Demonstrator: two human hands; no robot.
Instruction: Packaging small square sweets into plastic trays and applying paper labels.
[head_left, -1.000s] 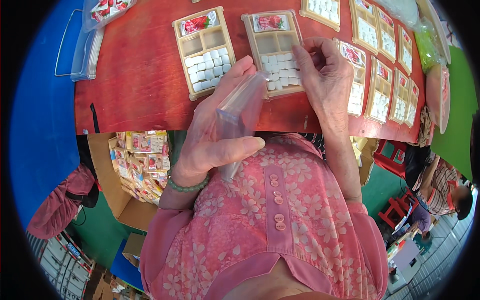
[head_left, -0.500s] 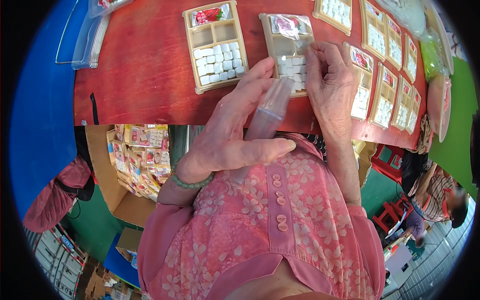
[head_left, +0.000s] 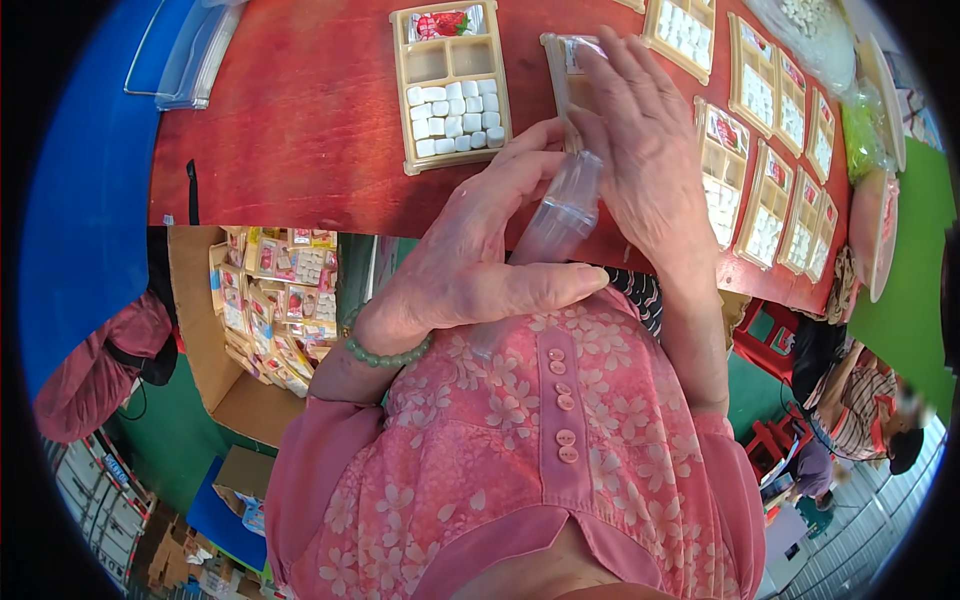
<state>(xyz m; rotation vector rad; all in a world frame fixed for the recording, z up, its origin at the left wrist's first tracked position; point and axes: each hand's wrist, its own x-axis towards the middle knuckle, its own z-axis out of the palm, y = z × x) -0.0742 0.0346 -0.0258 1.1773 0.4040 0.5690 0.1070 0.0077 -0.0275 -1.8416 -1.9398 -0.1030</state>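
Note:
A beige compartment tray lies tilted on the red table, mostly hidden by my right hand. That hand is flat over it, fingers stretched out. My left hand has its fingers at the tray's near left side and its thumb spread wide. Between its thumb and fingers hangs the loose end of a clear plastic bag, which runs from the tray toward my body. To the left sits another beige tray with white marshmallow-like pieces and a strawberry-printed sachet.
Several filled trays stand in rows on the right of the red table. Below its near edge, at left, a cardboard box holds many packed trays. Clear plastic lids or trays lie at far left. Another person is at right.
My right hand has opened from a pinch at the tray's right edge and now lies flat across it. The view has shifted slightly. My left hand keeps much the same pose.

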